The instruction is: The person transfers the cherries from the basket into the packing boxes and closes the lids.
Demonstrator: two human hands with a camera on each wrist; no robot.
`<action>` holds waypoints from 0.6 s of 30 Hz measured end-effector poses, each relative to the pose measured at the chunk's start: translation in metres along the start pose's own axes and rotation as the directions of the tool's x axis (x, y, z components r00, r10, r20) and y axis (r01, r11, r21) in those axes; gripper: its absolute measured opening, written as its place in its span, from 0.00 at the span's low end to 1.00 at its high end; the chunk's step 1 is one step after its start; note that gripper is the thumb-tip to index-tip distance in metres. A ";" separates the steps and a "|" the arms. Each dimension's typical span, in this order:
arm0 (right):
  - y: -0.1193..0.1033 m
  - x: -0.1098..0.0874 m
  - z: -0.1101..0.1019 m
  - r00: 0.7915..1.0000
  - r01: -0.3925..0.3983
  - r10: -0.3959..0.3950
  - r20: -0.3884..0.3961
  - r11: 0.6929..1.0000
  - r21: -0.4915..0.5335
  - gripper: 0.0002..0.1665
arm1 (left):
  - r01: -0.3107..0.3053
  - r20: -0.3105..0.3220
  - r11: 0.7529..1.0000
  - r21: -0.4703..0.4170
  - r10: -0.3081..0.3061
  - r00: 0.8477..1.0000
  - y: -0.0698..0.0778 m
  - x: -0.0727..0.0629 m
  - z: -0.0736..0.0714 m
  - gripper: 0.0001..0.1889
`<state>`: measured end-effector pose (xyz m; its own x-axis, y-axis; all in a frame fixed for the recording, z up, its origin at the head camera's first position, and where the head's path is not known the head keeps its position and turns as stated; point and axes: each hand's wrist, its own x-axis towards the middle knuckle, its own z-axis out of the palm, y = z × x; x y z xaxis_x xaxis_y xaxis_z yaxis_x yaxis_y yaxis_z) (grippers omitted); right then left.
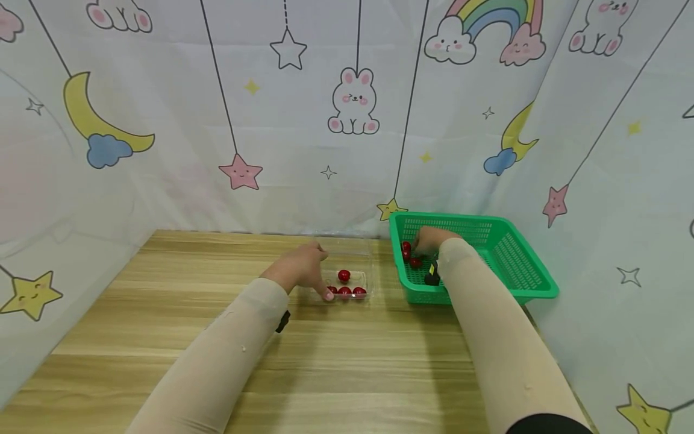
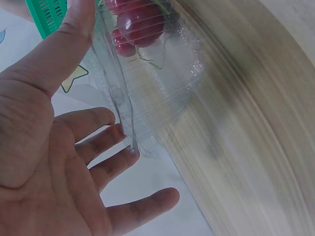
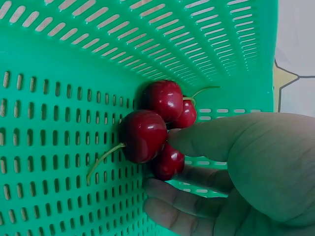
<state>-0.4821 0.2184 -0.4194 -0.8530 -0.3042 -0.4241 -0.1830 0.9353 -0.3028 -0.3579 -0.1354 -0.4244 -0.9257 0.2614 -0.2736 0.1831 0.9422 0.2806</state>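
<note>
"Four cherries (image 1: 344,276) visible in the clear box (image 1: 358,278), wooden table (image 1: 347,361). Left hand (image 1: 298,266)?"

"Spread wide, thumb and fingertips touching the box's side."

"Right hand (image 1: 434,239)?"

"Inside the green basket (image 1: 515,259), thumb against clustered fruit, fingers beside the lowest cherry (image 3: 169,163). Pinched or not, can't tell."

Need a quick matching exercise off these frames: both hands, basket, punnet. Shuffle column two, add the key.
Column 1
1. left hand
2. right hand
3. basket
4. punnet

Column 2
A. transparent
B. reaching down inside the basket
C. green, with slotted walls
D. touching the punnet

Pairs: 1-D, 2-B, 3-C, 4-A
</note>
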 end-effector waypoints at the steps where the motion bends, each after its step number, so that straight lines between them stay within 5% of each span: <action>1: 0.000 0.000 0.000 1.000 -0.006 0.006 0.002 1.000 0.008 0.25 | -0.004 0.001 1.000 0.008 0.004 1.000 0.000 0.000 0.000 0.63; 9: -0.006 -0.014 -0.013 1.000 -0.011 0.011 -0.004 1.000 0.012 0.24 | -0.017 0.009 1.000 0.004 0.017 1.000 0.002 0.000 0.000 0.63; 18: -0.045 -0.046 -0.038 0.989 0.102 -0.108 -0.097 0.993 -0.063 0.22 | -0.016 0.007 1.000 0.002 0.016 1.000 -0.001 0.004 0.001 0.63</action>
<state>-0.4534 0.1973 -0.3538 -0.8717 -0.3844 -0.3039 -0.2997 0.9089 -0.2900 -0.3614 -0.1350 -0.4269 -0.9204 0.2778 -0.2751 0.1987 0.9383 0.2829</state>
